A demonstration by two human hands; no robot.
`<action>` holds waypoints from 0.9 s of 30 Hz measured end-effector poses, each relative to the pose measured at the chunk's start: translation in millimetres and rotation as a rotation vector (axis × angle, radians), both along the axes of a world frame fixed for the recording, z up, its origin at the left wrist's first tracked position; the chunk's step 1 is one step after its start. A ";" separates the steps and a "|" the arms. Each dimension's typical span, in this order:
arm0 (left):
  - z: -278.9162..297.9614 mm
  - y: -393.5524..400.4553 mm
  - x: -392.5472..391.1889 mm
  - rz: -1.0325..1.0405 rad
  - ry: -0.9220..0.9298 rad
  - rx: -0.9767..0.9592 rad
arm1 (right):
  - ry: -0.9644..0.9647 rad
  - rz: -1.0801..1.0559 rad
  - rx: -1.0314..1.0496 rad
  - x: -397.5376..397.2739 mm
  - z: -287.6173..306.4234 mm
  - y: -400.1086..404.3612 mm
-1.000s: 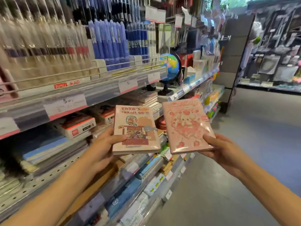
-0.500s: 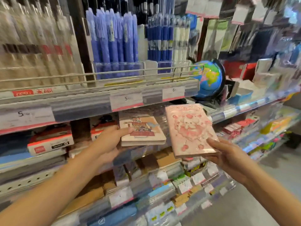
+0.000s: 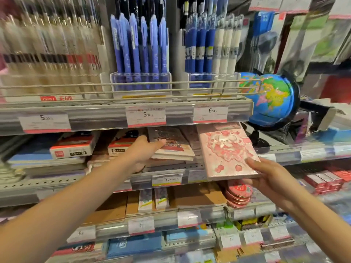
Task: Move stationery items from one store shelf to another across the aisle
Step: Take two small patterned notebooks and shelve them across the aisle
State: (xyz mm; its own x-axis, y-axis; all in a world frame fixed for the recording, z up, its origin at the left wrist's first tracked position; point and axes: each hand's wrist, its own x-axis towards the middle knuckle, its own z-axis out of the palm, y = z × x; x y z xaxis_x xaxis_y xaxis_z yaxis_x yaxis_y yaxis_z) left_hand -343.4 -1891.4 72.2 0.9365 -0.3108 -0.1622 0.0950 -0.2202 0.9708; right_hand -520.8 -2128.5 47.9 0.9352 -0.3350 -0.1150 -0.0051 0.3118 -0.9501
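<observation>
Left hand (image 3: 141, 151): we see the thumb lying flat along the top cover of the beige notebook (image 3: 171, 149); the other fingers are under it and out of sight, so we read this as a pinch grip between thumb and hidden fingers. The notebook is level, inside the middle shelf (image 3: 167, 168), over a stack of similar books; whether it rests on that stack we cannot tell. Its cover print is too blurred to read.

Right hand (image 3: 269, 177): thumb on top of the near right corner of the pink notebook (image 3: 227, 151), remaining fingers curled beneath its lower edge, partly visible. Firm hold. The pink notebook sits just right of the left-hand fingers, tilted up at its far end, its near edge out past the shelf lip, its far end just below the price rail (image 3: 144, 115).

Above both sets of fingers: blue pens (image 3: 139, 48) upright in clear holders. Up and right of the right-hand fingers: a globe (image 3: 273, 99), its stand partly behind the pink cover. Below the right-hand fingers: round red items (image 3: 238, 194), partly covered by the hand, type unclear. Frame edges are motion-smeared
</observation>
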 end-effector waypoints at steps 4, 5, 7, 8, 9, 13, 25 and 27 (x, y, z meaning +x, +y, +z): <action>4.2 2.5 -3.9 -0.103 -0.259 0.307 | -0.019 0.027 0.019 6.4 2.2 -6.4; 6.0 1.8 -5.1 -0.128 -0.353 0.418 | -0.025 0.035 0.018 7.3 2.9 -7.3; 7.7 0.0 -4.5 -0.156 -0.562 0.587 | -0.030 0.052 0.020 9.4 3.2 -10.0; 7.4 -1.4 -3.3 -0.166 -0.654 0.656 | -0.031 0.057 0.024 10.7 3.1 -11.3; 7.4 -2.9 -2.4 -0.170 -0.718 0.732 | -0.033 0.063 0.029 11.9 2.9 -12.6; 2.9 -6.4 4.4 -0.177 -0.819 1.037 | -0.025 0.080 0.036 16.4 0.7 -17.1; 9.1 -38.0 4.0 -0.327 -0.928 1.054 | -0.043 0.016 -0.092 63.3 11.7 -18.0; 13.5 -48.5 -0.9 -0.492 -0.911 0.860 | -0.032 -0.002 -0.120 77.3 15.1 -18.6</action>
